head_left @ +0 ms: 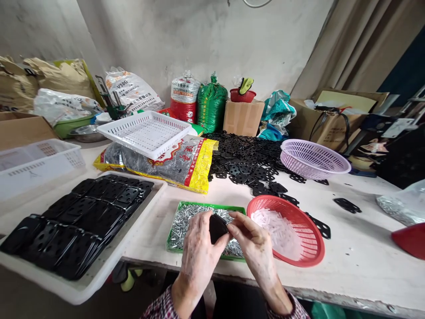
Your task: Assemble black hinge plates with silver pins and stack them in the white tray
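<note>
My left hand (197, 243) is closed around a flat black plastic plate (216, 227), tilted up above the green tray. At the plate's right edge, my right hand (254, 243) pinches its thumb and fingers together; anything small between them is hidden. Beneath both hands lies the green tray (212, 205), filled with loose silvery metal pins (181, 223). Just right of my right hand stands a red plastic basket (314, 235) with translucent whitish strips (282, 232) inside.
A white tray (99, 277) of stacked black plates (89, 217) is at left. Loose black plates (245, 155) are heaped at the back, beside a lilac basket (315, 161). A yellow-edged bag (199, 164) carries a white crate (149, 133). The table's edge (332, 292) runs in front.
</note>
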Tool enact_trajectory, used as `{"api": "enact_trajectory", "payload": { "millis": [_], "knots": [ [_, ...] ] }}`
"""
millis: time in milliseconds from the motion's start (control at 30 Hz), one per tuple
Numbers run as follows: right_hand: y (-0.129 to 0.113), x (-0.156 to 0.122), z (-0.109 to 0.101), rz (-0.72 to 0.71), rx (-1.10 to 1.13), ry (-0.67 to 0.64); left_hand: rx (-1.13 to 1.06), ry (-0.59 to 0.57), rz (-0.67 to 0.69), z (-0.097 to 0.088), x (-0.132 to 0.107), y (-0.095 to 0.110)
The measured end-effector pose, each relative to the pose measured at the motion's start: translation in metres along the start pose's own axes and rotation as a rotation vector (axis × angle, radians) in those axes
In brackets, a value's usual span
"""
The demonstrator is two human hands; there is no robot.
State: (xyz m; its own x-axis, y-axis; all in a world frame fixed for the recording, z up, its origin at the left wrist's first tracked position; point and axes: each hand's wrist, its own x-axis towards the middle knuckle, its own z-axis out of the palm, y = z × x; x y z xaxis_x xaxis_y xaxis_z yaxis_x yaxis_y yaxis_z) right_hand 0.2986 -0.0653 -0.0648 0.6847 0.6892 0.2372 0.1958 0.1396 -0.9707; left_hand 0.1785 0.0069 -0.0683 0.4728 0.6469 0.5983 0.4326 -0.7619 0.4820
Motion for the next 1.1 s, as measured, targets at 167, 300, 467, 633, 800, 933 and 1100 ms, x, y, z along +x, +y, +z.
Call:
{"api": "enact_trajectory", "payload": {
  "millis": [167, 300, 467, 633, 800, 933, 1100],
  "knots": [
    [0.0, -0.002, 0.001, -0.105, -0.152, 0.023, 0.048, -0.02, 0.004, 0.002, -0.002, 0.0],
    [-0.006, -0.002, 0.0, -0.168, -0.212, 0.016, 0.022, -0.014, 0.001, 0.003, -0.005, -0.001],
    [-0.015, 0.004, -0.005, 0.037, 0.028, -0.15, -0.214, -0.046, -0.056, -0.006, -0.003, -0.002],
    [-0.022, 0.011, -0.006, -0.055, 0.066, -0.312, -0.601, -0.335, -0.356, -0.029, 0.009, -0.009],
    [-0.045, 0.025, 0.002, -0.253, -0.018, -0.727, -1.289, -0.559, -0.463, -0.048, 0.017, -0.026],
    [-0.064, 0.035, 0.022, -0.413, -0.11, -0.888, -1.405, -0.508, -0.398, -0.059, 0.018, -0.044],
    [-0.07, 0.033, 0.054, -0.404, -0.123, -0.894, -1.314, -0.359, -0.429, -0.08, 0.012, -0.063]
  ]
}}
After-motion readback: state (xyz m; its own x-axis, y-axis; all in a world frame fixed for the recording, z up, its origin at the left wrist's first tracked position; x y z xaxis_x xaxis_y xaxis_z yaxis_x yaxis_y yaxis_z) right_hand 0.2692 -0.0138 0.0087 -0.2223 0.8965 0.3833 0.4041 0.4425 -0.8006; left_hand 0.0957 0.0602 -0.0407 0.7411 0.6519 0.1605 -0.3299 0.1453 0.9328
